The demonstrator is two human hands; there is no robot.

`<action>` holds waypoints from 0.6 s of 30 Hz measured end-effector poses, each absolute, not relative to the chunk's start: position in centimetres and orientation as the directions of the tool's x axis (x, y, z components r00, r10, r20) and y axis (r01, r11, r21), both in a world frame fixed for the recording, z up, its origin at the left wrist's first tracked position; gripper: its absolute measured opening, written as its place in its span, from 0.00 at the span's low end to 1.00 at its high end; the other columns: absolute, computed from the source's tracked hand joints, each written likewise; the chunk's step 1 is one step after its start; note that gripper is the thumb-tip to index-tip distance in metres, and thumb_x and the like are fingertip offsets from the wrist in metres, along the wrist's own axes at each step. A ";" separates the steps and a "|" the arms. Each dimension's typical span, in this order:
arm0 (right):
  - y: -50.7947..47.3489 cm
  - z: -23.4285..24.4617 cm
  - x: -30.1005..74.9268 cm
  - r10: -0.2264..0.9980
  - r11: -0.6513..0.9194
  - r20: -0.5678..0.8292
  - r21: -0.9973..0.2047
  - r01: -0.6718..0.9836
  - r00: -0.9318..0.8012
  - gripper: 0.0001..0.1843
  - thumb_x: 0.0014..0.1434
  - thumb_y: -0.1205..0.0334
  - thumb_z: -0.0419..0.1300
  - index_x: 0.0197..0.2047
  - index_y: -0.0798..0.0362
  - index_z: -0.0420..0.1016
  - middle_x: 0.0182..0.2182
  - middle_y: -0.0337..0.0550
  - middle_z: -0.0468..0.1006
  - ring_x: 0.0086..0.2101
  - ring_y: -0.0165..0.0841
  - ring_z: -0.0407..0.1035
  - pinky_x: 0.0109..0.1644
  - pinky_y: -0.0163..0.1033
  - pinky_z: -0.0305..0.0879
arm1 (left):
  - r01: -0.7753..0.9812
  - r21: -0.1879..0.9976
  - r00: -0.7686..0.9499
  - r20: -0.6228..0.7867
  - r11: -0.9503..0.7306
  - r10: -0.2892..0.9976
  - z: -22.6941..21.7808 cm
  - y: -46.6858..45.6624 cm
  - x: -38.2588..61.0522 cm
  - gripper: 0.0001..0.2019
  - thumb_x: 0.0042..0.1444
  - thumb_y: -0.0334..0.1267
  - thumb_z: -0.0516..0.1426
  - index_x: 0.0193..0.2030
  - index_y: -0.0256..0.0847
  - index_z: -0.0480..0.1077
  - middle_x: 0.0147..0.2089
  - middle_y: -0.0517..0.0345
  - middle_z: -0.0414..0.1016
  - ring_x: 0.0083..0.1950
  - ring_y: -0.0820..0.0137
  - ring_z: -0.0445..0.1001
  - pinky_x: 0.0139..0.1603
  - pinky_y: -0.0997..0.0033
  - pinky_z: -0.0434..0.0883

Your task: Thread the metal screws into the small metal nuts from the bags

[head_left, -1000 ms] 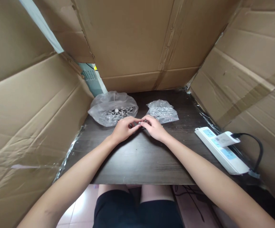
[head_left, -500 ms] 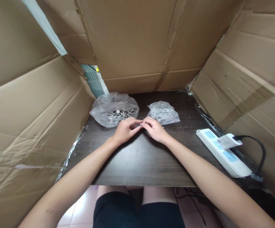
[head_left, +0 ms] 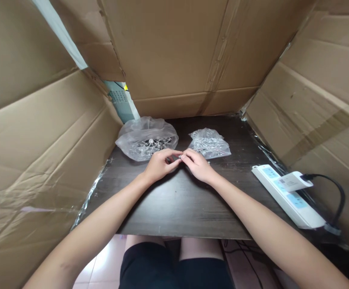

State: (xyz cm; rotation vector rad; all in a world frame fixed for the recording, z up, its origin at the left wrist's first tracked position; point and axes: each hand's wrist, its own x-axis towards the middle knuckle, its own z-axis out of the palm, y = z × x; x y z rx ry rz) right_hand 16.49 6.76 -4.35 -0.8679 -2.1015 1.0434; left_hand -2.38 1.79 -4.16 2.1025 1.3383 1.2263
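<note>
My left hand (head_left: 161, 165) and my right hand (head_left: 197, 163) meet over the middle of the table, fingertips together. Between them they pinch a small metal piece (head_left: 180, 157), silvery and mostly covered by the fingers; its exact kind is too small to make out. Just behind my left hand lies an open clear plastic bag (head_left: 129, 140) with many small metal fittings (head_left: 159, 143) in it. Behind my right hand is a smaller clear bag (head_left: 211, 145) filled with thin, shiny screw-like pieces.
A white power strip (head_left: 291, 200) with a plugged-in white adapter (head_left: 294, 182) and black cable lies at the right. Cardboard walls (head_left: 174, 48) enclose the dark wooden table (head_left: 168, 212) at left, back and right. The table's front edge is close to my legs.
Both hands stay together with the small metal piece between the fingertips. The whole view has shifted slightly; the bags have not visibly moved on the table.
</note>
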 end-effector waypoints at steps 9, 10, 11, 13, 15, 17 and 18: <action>6.7 -4.2 16.6 0.789 0.444 0.220 -0.849 0.286 -0.574 0.10 0.64 0.58 0.55 0.32 0.52 0.68 0.34 0.40 0.69 0.36 0.33 0.64 0.42 0.39 0.59 | 0.566 0.648 0.209 0.484 -0.509 0.850 -4.0 1.6 -2.4 0.08 0.62 0.36 0.62 0.46 0.38 0.78 0.39 0.55 0.80 0.32 0.75 0.76 0.31 0.78 0.72; 6.7 -4.2 16.6 0.785 0.449 0.219 -0.846 0.287 -0.579 0.12 0.65 0.58 0.55 0.30 0.52 0.68 0.33 0.40 0.69 0.36 0.33 0.64 0.43 0.39 0.60 | 0.568 0.637 0.217 0.495 -0.521 0.841 -4.0 1.5 -2.4 0.08 0.62 0.35 0.62 0.47 0.38 0.78 0.40 0.55 0.80 0.32 0.75 0.75 0.31 0.78 0.72; 6.7 -4.2 16.6 0.779 0.453 0.218 -0.843 0.289 -0.588 0.14 0.66 0.57 0.54 0.29 0.52 0.67 0.33 0.41 0.68 0.37 0.34 0.65 0.44 0.40 0.60 | 0.569 0.628 0.225 0.502 -0.531 0.835 -4.0 1.5 -2.3 0.08 0.63 0.34 0.61 0.47 0.38 0.78 0.41 0.55 0.80 0.33 0.75 0.75 0.32 0.78 0.72; 6.7 -4.2 16.6 0.768 0.457 0.206 -0.839 0.294 -0.606 0.17 0.68 0.56 0.52 0.28 0.53 0.68 0.33 0.41 0.68 0.38 0.34 0.65 0.46 0.40 0.60 | 0.571 0.620 0.234 0.506 -0.538 0.830 -3.9 1.4 -2.3 0.08 0.63 0.32 0.61 0.48 0.38 0.77 0.42 0.54 0.80 0.33 0.75 0.74 0.32 0.77 0.72; 6.7 -4.2 16.6 0.763 0.456 0.193 -0.837 0.303 -0.616 0.17 0.69 0.57 0.51 0.29 0.53 0.69 0.33 0.42 0.69 0.38 0.34 0.66 0.46 0.41 0.60 | 0.569 0.624 0.235 0.501 -0.536 0.833 -3.9 1.4 -2.3 0.08 0.62 0.32 0.61 0.47 0.37 0.77 0.41 0.54 0.80 0.33 0.75 0.74 0.32 0.77 0.72; 6.8 -4.3 16.6 0.762 0.460 0.195 -0.834 0.304 -0.618 0.18 0.69 0.57 0.51 0.29 0.53 0.69 0.32 0.42 0.69 0.38 0.34 0.66 0.46 0.40 0.59 | 0.570 0.622 0.236 0.501 -0.536 0.833 -3.9 1.5 -2.3 0.08 0.62 0.32 0.61 0.47 0.37 0.77 0.40 0.54 0.79 0.32 0.75 0.74 0.32 0.77 0.71; 6.8 -4.3 16.6 0.760 0.465 0.201 -0.833 0.301 -0.618 0.18 0.69 0.57 0.51 0.29 0.53 0.69 0.32 0.42 0.69 0.37 0.34 0.66 0.45 0.40 0.59 | 0.572 0.617 0.237 0.506 -0.541 0.829 -3.8 1.5 -2.3 0.08 0.62 0.31 0.61 0.47 0.37 0.77 0.39 0.55 0.79 0.32 0.75 0.73 0.32 0.77 0.71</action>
